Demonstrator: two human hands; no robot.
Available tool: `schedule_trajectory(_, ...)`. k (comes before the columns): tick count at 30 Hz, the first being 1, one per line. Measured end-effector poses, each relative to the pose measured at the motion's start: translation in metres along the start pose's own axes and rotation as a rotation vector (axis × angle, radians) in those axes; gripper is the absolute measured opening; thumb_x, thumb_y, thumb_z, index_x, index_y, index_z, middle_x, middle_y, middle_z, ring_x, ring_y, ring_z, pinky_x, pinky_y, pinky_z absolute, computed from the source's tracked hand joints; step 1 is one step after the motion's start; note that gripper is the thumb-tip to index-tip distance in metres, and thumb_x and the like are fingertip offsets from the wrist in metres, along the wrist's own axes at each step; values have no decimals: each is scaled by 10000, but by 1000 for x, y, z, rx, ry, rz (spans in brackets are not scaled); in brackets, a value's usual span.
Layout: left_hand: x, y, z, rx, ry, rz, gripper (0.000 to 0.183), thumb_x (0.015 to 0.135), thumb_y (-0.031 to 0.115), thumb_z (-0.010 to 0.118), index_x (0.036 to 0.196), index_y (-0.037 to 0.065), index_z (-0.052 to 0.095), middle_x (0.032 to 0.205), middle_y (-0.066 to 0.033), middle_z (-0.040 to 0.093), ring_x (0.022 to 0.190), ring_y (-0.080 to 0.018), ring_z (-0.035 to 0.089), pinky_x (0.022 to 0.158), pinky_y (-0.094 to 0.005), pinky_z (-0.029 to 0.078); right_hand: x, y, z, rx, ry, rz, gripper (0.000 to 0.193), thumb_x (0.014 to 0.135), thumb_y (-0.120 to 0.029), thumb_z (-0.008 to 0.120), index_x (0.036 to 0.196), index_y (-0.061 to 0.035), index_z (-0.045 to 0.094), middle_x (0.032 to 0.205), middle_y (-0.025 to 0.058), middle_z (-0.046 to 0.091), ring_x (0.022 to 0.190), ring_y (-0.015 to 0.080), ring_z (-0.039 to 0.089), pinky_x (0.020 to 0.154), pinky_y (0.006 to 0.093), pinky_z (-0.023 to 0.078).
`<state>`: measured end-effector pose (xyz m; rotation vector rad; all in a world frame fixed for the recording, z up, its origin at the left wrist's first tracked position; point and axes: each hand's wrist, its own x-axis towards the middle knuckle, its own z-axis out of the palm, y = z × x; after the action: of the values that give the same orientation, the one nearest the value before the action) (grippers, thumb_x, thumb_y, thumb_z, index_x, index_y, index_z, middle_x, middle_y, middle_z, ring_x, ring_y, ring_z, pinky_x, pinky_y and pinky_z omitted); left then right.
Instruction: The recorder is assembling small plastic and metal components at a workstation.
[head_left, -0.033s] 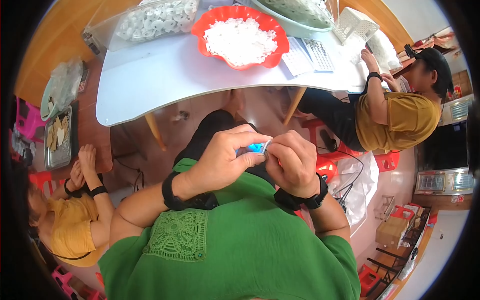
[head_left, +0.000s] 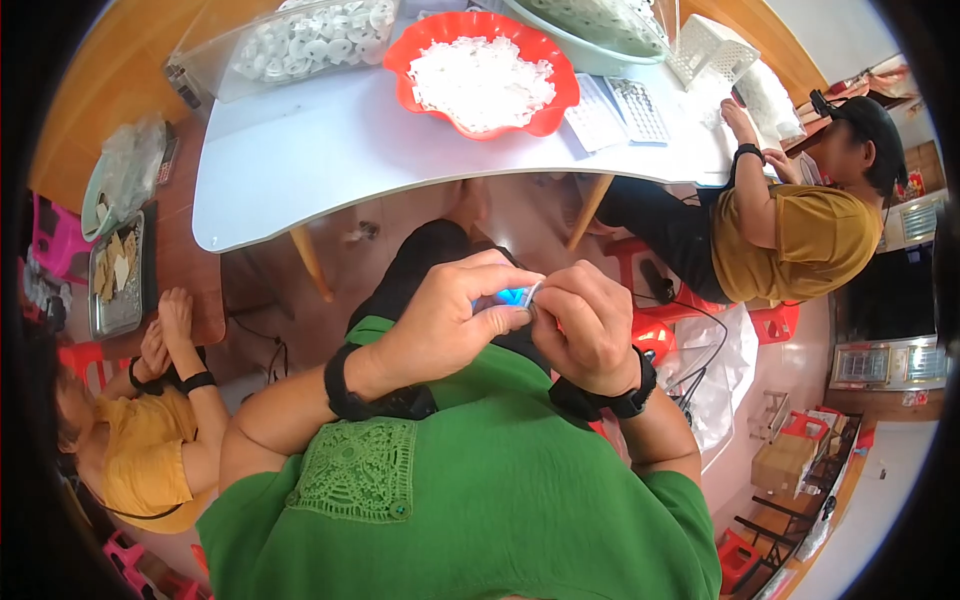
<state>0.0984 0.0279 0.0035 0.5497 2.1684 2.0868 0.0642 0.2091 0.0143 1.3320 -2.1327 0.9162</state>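
Observation:
Above my lap, in front of the green shirt, my two hands meet around a small round piece with a pale rim and a bright blue inside (head_left: 513, 296). My left hand (head_left: 450, 305) is closed on it between thumb and fingers. Fingertips of my right hand (head_left: 590, 325) are pinched together at its pale edge, touching or almost touching it. Whatever small part those fingers may hold is hidden. Most of the piece is covered by my left fingers, so its exact kind does not show.
Ahead stands a white table (head_left: 300, 150) with a red scalloped bowl (head_left: 400, 85) of small white pieces. Behind it are a clear bin (head_left: 215, 75) of white discs and a pale green basin (head_left: 590, 58). Co-workers sit at left (head_left: 150, 445) and right (head_left: 800, 235).

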Motion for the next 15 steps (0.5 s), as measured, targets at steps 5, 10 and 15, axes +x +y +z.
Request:
schedule_trajectory(5,1,-8,-2,-55,-7,-62,302,813,-68,604,1110,-16,619,924,-52,565,742,-91,540,666,-229,464,5,2,2,40,-42,4,232,573,49,647,768,2,532,732,83,513,588,239,524,472,335,418)
schedule_trajectory(10,9,-15,-13,-219,6,-134,273,840,-34,592,1112,-27,610,907,-39,567,765,-84,563,679,-230,484,19,16,5,112,-82,58,187,620,50,637,754,-17,526,703,86,499,599,247,534,496,351,419)
schedule_trajectory(15,23,-20,-45,-529,93,-229,295,893,60,570,1173,-34,571,970,-72,638,755,-89,594,699,-225,511,66,60,-7,251,-175,370,78,730,-6,628,762,-16,557,699,122,542,633,308,559,558,366,443)
